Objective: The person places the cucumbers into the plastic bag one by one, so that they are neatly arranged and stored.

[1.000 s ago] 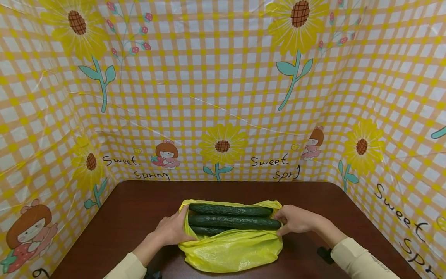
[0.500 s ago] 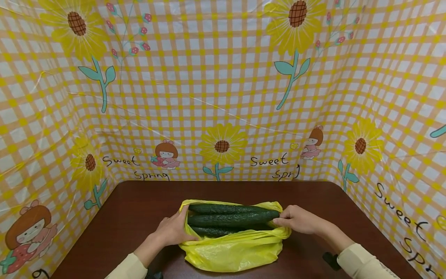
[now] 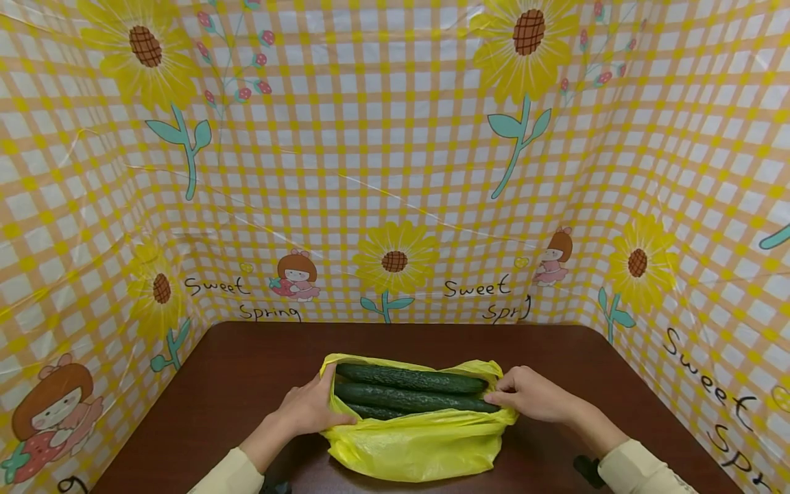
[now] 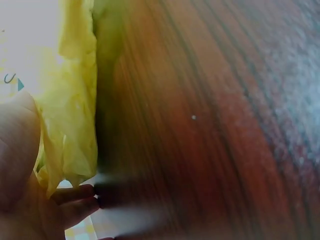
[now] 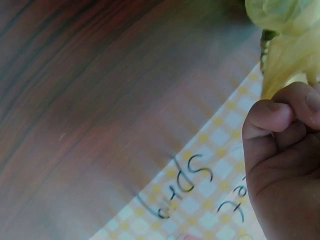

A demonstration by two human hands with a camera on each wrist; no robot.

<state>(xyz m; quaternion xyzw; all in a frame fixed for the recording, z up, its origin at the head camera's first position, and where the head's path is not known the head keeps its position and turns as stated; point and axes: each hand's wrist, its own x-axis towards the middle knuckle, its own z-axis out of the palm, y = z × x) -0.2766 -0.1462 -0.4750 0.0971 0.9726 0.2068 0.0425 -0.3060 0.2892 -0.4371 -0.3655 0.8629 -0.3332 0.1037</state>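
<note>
In the head view a yellow plastic bag [image 3: 420, 449] lies on its side on the table, its mouth spread wide. Inside, dark green cucumbers [image 3: 413, 396] lie side by side, the front one partly covered by the bag's near edge. My left hand [image 3: 306, 406] grips the bag's left end, thumb over the near edge; the left wrist view has yellow plastic [image 4: 70, 115] between thumb and fingers. At the other end my right hand [image 3: 535, 394] pinches the bag's edge with curled fingers, its thumb beside a cucumber tip. In the right wrist view, plastic [image 5: 292, 55] rises from those fingers.
Beneath everything is a dark brown wooden table [image 3: 247, 370]. A checked sheet with sunflowers [image 3: 395, 158] hangs behind it and along both sides. Below each sleeve a small black object [image 3: 588, 470] shows partly.
The right hand has shifted slightly right, carrying the bag's edge outward. Half a second ago the middle cucumber's right end was raised; now it lies lower. The left hand has stayed nearly still.
</note>
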